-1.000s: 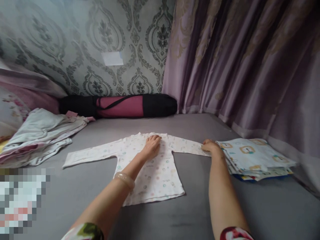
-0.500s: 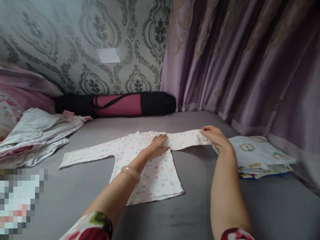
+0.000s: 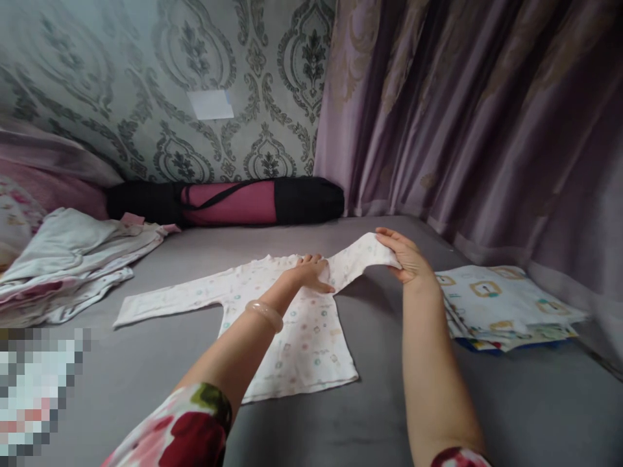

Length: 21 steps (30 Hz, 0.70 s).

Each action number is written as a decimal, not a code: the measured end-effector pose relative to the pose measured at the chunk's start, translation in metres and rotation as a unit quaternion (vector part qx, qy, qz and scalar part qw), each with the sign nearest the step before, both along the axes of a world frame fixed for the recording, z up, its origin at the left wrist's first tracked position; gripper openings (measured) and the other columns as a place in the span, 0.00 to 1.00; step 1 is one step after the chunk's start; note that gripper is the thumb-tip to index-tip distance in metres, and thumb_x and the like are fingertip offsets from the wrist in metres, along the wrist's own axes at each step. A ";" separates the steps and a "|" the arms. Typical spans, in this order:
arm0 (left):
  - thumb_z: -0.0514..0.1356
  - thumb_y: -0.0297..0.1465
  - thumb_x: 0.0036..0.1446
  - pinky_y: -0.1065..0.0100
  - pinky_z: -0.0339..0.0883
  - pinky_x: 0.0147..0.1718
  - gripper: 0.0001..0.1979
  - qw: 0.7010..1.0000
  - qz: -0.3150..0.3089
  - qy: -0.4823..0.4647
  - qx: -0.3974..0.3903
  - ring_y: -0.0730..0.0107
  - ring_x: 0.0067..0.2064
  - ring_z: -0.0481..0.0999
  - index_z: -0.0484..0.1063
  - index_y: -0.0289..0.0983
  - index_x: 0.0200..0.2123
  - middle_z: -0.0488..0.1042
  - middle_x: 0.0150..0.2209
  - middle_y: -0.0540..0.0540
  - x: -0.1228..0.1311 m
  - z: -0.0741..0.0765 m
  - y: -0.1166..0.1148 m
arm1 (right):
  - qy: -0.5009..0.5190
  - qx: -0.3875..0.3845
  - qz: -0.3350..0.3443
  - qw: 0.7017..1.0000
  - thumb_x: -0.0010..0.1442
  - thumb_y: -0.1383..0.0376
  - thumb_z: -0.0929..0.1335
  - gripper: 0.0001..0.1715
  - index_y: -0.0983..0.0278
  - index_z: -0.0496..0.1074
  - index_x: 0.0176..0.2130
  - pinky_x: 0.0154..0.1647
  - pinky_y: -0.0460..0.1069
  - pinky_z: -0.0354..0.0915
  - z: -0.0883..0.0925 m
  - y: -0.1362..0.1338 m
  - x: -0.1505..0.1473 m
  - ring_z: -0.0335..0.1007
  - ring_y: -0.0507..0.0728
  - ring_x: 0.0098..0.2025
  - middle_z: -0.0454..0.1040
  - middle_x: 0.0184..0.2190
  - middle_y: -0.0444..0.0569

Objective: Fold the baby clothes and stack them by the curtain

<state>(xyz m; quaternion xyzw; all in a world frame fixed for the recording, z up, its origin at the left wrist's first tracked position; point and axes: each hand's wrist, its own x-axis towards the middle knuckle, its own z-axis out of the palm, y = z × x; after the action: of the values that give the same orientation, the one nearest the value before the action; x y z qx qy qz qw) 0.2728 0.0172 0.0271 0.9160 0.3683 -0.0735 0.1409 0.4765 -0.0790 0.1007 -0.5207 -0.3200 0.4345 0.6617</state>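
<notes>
A small white long-sleeved shirt [image 3: 311, 350] with a pale print lies spread on the grey bed sheet [image 3: 379, 402]. Its left-hand sleeve [image 3: 170, 303] stretches out flat. Spread over the shirt near the right-hand shoulder, my left hand [image 3: 314, 272] presses down with fingers apart. The cuff end of the right-hand sleeve [image 3: 357, 254] is gripped by my right hand [image 3: 406, 256], which holds it raised off the sheet. Part of the shirt's body is hidden under my left forearm.
Folded printed cloths [image 3: 511, 301] are stacked at the right. A heap of white and pink clothes [image 3: 82, 259] lies at the left. Along the patterned wall rests a long black and maroon bag [image 3: 233, 202]. Purple curtains [image 3: 413, 117] hang at the back right.
My right hand has lifted the sleeve's cuff end and moved it inward and away from me, so the sleeve now bends upward. My left hand stays on the shoulder.
</notes>
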 end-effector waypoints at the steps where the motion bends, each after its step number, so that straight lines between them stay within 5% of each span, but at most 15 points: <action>1: 0.60 0.58 0.42 0.43 0.46 0.59 0.52 1.000 0.001 0.012 -0.003 0.36 0.66 0.47 0.52 0.37 0.65 0.47 0.68 0.33 0.002 0.003 0.000 | 0.011 0.004 0.011 1.000 0.39 0.64 0.78 0.20 0.61 0.72 0.34 0.28 0.45 0.68 0.001 0.002 -0.007 0.74 0.52 0.29 0.76 0.26 0.41; 7: 0.64 0.54 0.41 0.41 0.46 0.59 0.51 0.999 0.031 -0.017 -0.031 0.34 0.66 0.45 0.53 0.38 0.65 0.46 0.68 0.31 0.003 0.007 -0.003 | 0.063 -0.002 0.050 0.997 0.38 0.67 0.77 0.19 0.63 0.73 0.33 0.24 0.43 0.66 0.004 0.009 -0.041 0.70 0.50 0.25 0.76 0.26 0.41; 12: 0.65 0.44 0.48 0.51 0.52 0.60 0.41 0.967 0.093 -0.228 -0.062 0.42 0.65 0.54 0.58 0.34 0.62 0.54 0.65 0.30 -0.034 -0.001 -0.011 | 0.069 -0.018 0.060 0.996 0.39 0.70 0.76 0.20 0.64 0.72 0.35 0.24 0.42 0.65 0.001 0.013 -0.054 0.69 0.49 0.25 0.76 0.26 0.42; 15: 0.61 0.44 0.54 0.57 0.64 0.53 0.29 0.880 0.196 -0.403 -0.160 0.51 0.56 0.68 0.66 0.34 0.55 0.66 0.57 0.32 -0.067 -0.001 -0.020 | 0.062 -0.017 0.067 0.996 0.41 0.71 0.75 0.20 0.63 0.72 0.37 0.25 0.42 0.66 -0.004 0.018 -0.065 0.70 0.49 0.26 0.75 0.27 0.41; 19: 0.60 0.46 0.56 0.61 0.70 0.46 0.25 0.696 0.312 -0.570 -0.305 0.60 0.44 0.77 0.68 0.32 0.48 0.72 0.49 0.33 -0.100 -0.004 -0.028 | 0.023 -0.014 0.091 0.995 0.46 0.69 0.74 0.20 0.61 0.70 0.40 0.28 0.44 0.68 -0.015 0.026 -0.100 0.72 0.51 0.29 0.76 0.31 0.42; 21: 0.57 0.48 0.58 0.61 0.71 0.44 0.26 0.627 0.346 -0.604 -0.350 0.62 0.41 0.77 0.67 0.31 0.48 0.73 0.47 0.33 -0.109 -0.008 -0.028 | 0.003 -0.009 0.149 0.989 0.50 0.66 0.74 0.22 0.61 0.69 0.46 0.34 0.46 0.70 -0.023 0.027 -0.121 0.74 0.52 0.34 0.77 0.37 0.45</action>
<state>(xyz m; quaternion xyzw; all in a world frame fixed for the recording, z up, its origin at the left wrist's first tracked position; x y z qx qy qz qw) 0.1638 -0.0110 0.0195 0.4420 0.4365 0.4274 0.6568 0.3556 -0.0519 0.0782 -0.4713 -0.3881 0.5329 0.5859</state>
